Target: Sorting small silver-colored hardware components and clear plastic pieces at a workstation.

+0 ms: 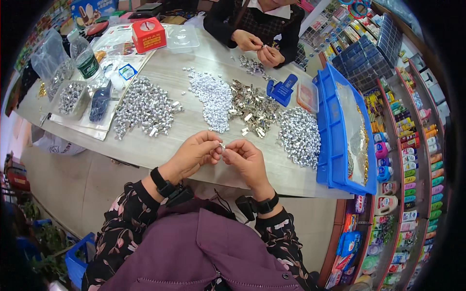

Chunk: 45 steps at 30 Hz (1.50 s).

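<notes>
At the table's near edge, my left hand (196, 151) and my right hand (246, 159) meet, both closed in a fingertip pinch. Between them is a small silvery piece (222, 145), mostly covered by the fingers, too small to tell its exact kind. Just beyond my hands lie a heap of small white pieces (211, 99) and a heap of shiny metal clip-like pieces (252, 107). Farther left spreads a pile of silvery pieces (144, 107). A pile of small silver-white pieces (299, 137) lies to the right.
A blue tray (324, 131) stands at the table's right end, beside a blue plastic holder (283, 90) and a lidded clear box (307, 93). Across the table a person's hands (259, 48) work on small pieces. At left are a bottle (86, 60), a plastic tub (73, 99) and a red box (148, 36).
</notes>
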Available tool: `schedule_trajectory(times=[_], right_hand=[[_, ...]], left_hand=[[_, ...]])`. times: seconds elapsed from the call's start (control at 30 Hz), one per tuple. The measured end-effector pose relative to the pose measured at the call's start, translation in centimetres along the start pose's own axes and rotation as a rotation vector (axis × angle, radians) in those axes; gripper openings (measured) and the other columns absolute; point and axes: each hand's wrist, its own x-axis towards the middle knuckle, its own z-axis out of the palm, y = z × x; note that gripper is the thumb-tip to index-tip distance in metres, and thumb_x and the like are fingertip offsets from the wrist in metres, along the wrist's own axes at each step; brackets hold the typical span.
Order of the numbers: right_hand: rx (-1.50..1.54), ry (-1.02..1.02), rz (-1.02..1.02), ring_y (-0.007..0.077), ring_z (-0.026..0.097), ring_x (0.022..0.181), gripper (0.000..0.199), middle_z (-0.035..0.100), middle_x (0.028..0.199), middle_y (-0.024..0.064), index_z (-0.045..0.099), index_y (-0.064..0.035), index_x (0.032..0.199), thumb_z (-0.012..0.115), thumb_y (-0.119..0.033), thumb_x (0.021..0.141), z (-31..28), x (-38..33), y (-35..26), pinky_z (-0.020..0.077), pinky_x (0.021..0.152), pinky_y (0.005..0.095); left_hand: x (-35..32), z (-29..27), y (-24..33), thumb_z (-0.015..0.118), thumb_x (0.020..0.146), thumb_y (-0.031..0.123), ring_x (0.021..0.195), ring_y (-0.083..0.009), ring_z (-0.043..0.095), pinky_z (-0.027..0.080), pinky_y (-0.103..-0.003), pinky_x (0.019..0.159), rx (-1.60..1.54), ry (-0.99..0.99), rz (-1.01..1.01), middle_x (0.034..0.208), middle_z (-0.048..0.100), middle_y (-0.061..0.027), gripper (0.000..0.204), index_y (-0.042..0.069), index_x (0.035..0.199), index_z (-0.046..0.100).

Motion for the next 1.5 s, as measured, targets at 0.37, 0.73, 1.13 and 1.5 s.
schedule_trajectory(times=[0.37, 0.73, 1.13, 1.5], right_hand=[[0.002, 0.022, -0.001, 0.0084, 0.056, 0.077, 0.011, 0.060, 0.086, 0.0038, 0.058, 0.0000, 0.092, 0.059, -0.006, 0.084, 0.2, -0.3, 0.6, 0.0453, 0.068, 0.0202], [-0.006, 0.002, -0.023, 0.0117, 0.060, 0.080, 0.016, 0.058, 0.091, 0.0048, 0.056, 0.0010, 0.097, 0.060, -0.004, 0.082, -0.1, -0.1, 0.5, 0.0491, 0.073, 0.0227], [-0.210, -0.042, -0.027, 0.0099, 0.058, 0.077, 0.020, 0.059, 0.086, 0.0029, 0.056, -0.0001, 0.099, 0.062, -0.007, 0.081, -1.8, 0.0, 2.3, 0.0477, 0.068, 0.0221], [-0.735, 0.050, -0.122, 0.0089, 0.055, 0.066, 0.027, 0.061, 0.079, 0.0029, 0.058, -0.0017, 0.103, 0.064, -0.012, 0.078, -5.5, 3.8, -1.3, 0.0450, 0.059, 0.0233]], left_hand=[[-0.4, 0.2, 0.2, 0.050, 0.089, 0.009, 0.068, -0.0108, 0.057, 0.048, -0.022, 0.059, -0.027, 0.016, 0.036, 0.080, 0.057, -0.0043, 0.010, 0.005, 0.097, 0.051], [-0.5, 1.7, -2.2, 0.048, 0.091, 0.009, 0.070, -0.0080, 0.056, 0.047, -0.021, 0.059, 0.395, 0.067, 0.323, 0.083, 0.057, -0.0044, 0.011, 0.002, 0.099, 0.047], [-0.7, 2.0, -2.3, 0.050, 0.090, 0.012, 0.066, -0.0076, 0.056, 0.046, -0.021, 0.056, 0.783, 0.092, 0.344, 0.077, 0.056, -0.0033, 0.015, 0.001, 0.099, 0.045], [-2.8, -2.8, 8.2, 0.059, 0.081, 0.014, 0.062, -0.0184, 0.058, 0.046, -0.030, 0.054, 1.525, 0.280, 0.405, 0.074, 0.059, -0.0082, 0.018, 0.003, 0.093, 0.052]])
